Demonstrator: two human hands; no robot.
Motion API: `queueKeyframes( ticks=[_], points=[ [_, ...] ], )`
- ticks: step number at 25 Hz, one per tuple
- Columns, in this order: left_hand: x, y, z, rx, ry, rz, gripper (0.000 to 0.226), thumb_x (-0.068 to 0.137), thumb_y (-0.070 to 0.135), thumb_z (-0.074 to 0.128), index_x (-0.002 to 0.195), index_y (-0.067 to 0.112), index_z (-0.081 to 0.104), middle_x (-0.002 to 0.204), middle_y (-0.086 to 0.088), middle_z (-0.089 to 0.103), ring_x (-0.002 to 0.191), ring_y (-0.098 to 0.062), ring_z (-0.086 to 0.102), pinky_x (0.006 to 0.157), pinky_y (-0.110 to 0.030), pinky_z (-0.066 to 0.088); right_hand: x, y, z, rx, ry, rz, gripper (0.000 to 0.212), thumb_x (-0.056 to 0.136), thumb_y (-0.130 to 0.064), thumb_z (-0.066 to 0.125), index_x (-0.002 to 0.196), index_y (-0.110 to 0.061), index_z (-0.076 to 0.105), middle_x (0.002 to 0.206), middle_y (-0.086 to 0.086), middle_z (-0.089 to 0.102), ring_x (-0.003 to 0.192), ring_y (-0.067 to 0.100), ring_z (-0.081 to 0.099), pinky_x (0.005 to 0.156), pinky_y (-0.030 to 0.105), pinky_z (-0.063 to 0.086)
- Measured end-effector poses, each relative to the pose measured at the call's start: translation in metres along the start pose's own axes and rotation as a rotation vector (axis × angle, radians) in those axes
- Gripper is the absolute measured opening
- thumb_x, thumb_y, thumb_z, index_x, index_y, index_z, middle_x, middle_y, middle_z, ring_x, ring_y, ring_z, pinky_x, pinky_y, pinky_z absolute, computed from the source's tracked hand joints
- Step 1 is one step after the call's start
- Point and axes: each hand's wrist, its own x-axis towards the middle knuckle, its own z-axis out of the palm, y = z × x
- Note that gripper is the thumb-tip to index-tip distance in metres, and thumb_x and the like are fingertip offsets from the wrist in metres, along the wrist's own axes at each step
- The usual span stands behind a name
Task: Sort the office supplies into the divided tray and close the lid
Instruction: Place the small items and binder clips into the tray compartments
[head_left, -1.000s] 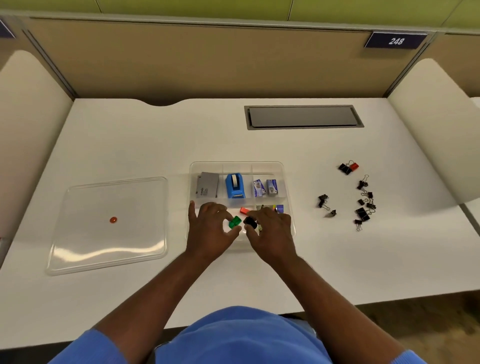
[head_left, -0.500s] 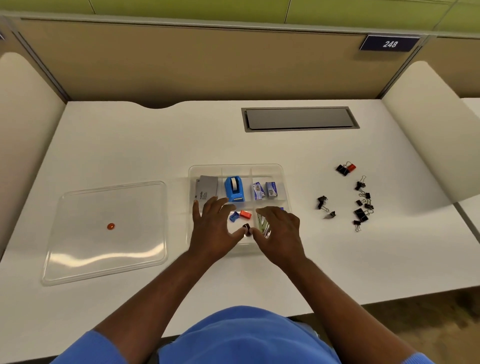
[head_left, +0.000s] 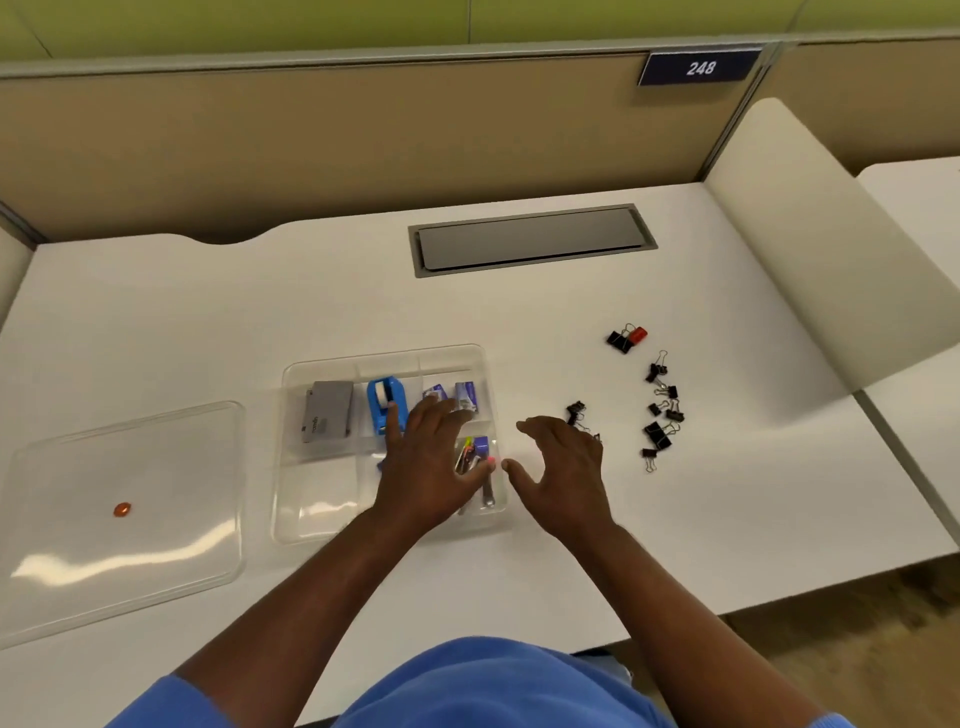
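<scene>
Clear plastic tray: divided, sits on the white desk in front of the person, lid off.
Far-row compartments: grey box at the left, blue tape dispenser in the middle, two small purple-and-white boxes at the right.
Near-right compartment: a clutter of small coloured items, too blurred to name.
Left hand: palm down over the tray's middle, fingers spread and loose, covering the centre compartments; whether it grips anything underneath cannot be told.
Right hand: just beside the tray's right wall, above the desk, fingers splayed and released, holding nothing.
Binder clips: loose black ones scattered on the desk to the right of the right hand, apart from the tray; one red clip lies at the far end of the scatter.
Lid: clear, flat on the desk left of the tray, with a small orange knob at its centre.
Desk inset: grey cable hatch toward the back.
Partition: tan panel bearing a sign reading 248.
</scene>
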Motion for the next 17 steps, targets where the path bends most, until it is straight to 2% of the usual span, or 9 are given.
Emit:
queueKeyframes(
  ticks=[4, 8, 11, 14, 17],
  points=[
    [0.034, 0.049, 0.031, 0.002, -0.046, 0.0, 0.067, 0.081, 0.065, 0.062, 0.138, 0.031, 0.05, 0.152, 0.006, 0.043, 0.147, -0.016, 0.026, 0.121, -0.047, -0.004, 0.026, 0.057, -0.021, 0.03, 0.038, 0.02, 0.043, 0.083, -0.044, 0.07, 0.122, -0.031, 0.058, 0.124, -0.016, 0.059, 0.116, 0.01, 0.056, 0.103, 0.038, 0.034],
    [0.07, 0.09, 0.062, -0.001, -0.057, 0.018, 0.063, 0.081, 0.061, 0.063, 0.135, 0.029, 0.053, 0.149, 0.006, 0.046, 0.147, -0.017, 0.026, 0.122, -0.053, 0.002, 0.057, 0.113, -0.044, 0.051, 0.061, 0.067, 0.042, 0.083, -0.042, 0.068, 0.122, -0.029, 0.059, 0.123, -0.014, 0.06, 0.116, 0.011, 0.055, 0.103, 0.04, 0.035],
    [0.095, 0.113, 0.081, -0.016, -0.089, -0.002, 0.062, 0.082, 0.059, 0.062, 0.135, 0.029, 0.052, 0.15, 0.006, 0.046, 0.147, -0.016, 0.025, 0.122, -0.053, 0.003, 0.078, 0.151, -0.056, 0.025, 0.057, 0.096, 0.042, 0.084, -0.037, 0.07, 0.123, -0.026, 0.06, 0.124, -0.01, 0.06, 0.119, 0.014, 0.055, 0.104, 0.036, 0.031],
    [0.121, 0.13, 0.099, -0.017, -0.151, -0.022, 0.065, 0.083, 0.059, 0.06, 0.141, 0.03, 0.047, 0.155, 0.006, 0.039, 0.149, -0.013, 0.018, 0.122, -0.05, -0.002, 0.102, 0.183, -0.063, -0.028, 0.046, 0.137, 0.043, 0.083, -0.033, 0.071, 0.124, -0.023, 0.061, 0.125, -0.005, 0.061, 0.119, 0.018, 0.055, 0.106, 0.039, 0.032],
    [0.147, 0.144, 0.117, 0.012, -0.255, -0.021, 0.076, 0.086, 0.062, 0.055, 0.151, 0.029, 0.032, 0.162, 0.006, 0.026, 0.152, -0.013, 0.008, 0.122, -0.05, -0.005, 0.13, 0.207, -0.068, -0.052, -0.003, 0.183, 0.046, 0.083, -0.032, 0.069, 0.127, -0.022, 0.06, 0.127, -0.003, 0.06, 0.118, 0.02, 0.055, 0.106, 0.044, 0.034]
  ],
)
